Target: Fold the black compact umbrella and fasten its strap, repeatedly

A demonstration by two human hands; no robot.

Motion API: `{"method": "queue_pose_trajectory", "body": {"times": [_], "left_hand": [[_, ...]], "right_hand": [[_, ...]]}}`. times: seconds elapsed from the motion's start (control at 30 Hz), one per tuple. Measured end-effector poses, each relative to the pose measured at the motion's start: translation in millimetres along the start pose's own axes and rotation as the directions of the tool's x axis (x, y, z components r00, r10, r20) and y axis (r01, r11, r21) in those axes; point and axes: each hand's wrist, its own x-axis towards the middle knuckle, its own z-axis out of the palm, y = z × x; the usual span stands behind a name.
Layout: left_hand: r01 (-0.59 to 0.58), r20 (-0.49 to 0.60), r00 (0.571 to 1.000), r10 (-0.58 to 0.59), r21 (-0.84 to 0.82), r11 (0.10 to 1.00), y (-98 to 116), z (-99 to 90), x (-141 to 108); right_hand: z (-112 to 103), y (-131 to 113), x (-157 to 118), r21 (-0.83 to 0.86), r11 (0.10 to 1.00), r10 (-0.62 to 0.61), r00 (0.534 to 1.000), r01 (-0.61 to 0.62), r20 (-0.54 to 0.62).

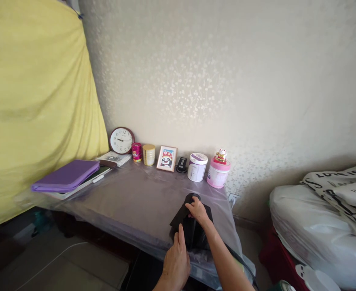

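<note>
The person is handling a black, soft-looking piece with folded panels (193, 232), which lies at the near edge of the grey-brown desk (129, 202) under clear plastic sheeting, low and just right of centre in the frame. The right hand (196, 209) has its grip narrow, thumb and fingers closed on the piece's upper part. The left hand (177, 258) is at the near left side, fingers extended; whether its grip pinches an edge cannot be told.

The step in hand looks like arranging or folding the panels. A next move on it would probably call for a steady right grip while the left hand presses or guides the loose side. A dark strap or cable (244, 262) runs at lower right, its link to the piece unclear. The purple-and-white canister (198, 167) stands well apart, beyond the hands.
</note>
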Motion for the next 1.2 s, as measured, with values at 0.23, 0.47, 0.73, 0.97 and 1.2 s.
{"method": "queue_pose_trajectory", "body": {"times": [0.23,0.47,0.73,0.97,1.2], "left_hand": [[-0.011,0.022,1.000,0.010,0.061,0.998,6,-10.9,-2],[-0.023,0.011,1.000,0.023,0.065,0.998,0,-5.6,0],[-0.018,0.016,1.000,0.018,0.008,1.000,-3,-1.0,2],[0.039,0.107,0.994,-0.034,-0.038,0.999,-4,1.2,8],[0.106,0.152,0.984,-0.098,-0.045,0.993,-6,7.9,17]], "right_hand": [[-3,-4,-1,-0.064,0.997,-0.048,0.999,0.049,0.012],[-7,-19,-19,-0.113,0.954,-0.267,0.959,0.277,0.097],[-14,-2,-66,-0.095,0.783,-0.618,0.786,0.615,-0.003],[-6,15,-52,-0.230,0.690,-0.697,0.716,0.686,0.043],[-7,14,0,-0.288,0.751,-0.597,0.797,0.595,0.090]]}}
